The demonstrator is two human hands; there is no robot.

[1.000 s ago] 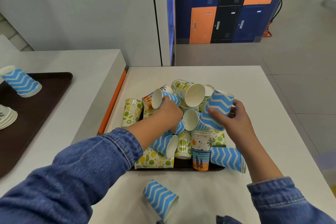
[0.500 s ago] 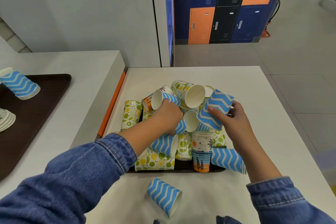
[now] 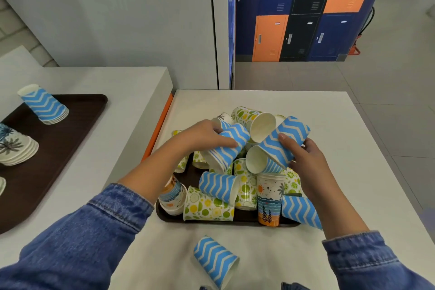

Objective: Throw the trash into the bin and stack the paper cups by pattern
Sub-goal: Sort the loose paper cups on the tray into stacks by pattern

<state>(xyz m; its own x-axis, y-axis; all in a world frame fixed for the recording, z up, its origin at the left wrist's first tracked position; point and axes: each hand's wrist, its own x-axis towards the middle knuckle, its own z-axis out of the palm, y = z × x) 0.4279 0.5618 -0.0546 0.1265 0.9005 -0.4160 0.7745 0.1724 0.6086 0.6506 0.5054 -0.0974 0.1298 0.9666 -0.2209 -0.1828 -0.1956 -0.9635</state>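
Note:
A dark tray (image 3: 162, 213) on the white table holds a heap of paper cups: blue zigzag, green citrus and beach-scene patterns. My left hand (image 3: 200, 135) grips a blue zigzag cup (image 3: 227, 147), lifted over the heap with its mouth toward me. My right hand (image 3: 303, 158) holds another blue zigzag cup (image 3: 277, 145), tilted with its mouth down-left. A blue zigzag cup (image 3: 215, 260) lies on the table in front of the tray. No bin or trash is in view.
On the left counter a second dark tray (image 3: 61, 143) carries an upside-down stack of blue zigzag cups (image 3: 43, 105) and a stack of palm-pattern cups (image 3: 16, 149). Coloured lockers (image 3: 303, 14) stand beyond the table. An orange strip (image 3: 157, 128) runs between counter and table.
My left hand has pulled a blue zigzag cup up out of the heap. My right hand has tilted its blue cup a little lower. A beach-pattern cup now shows at the tray's left.

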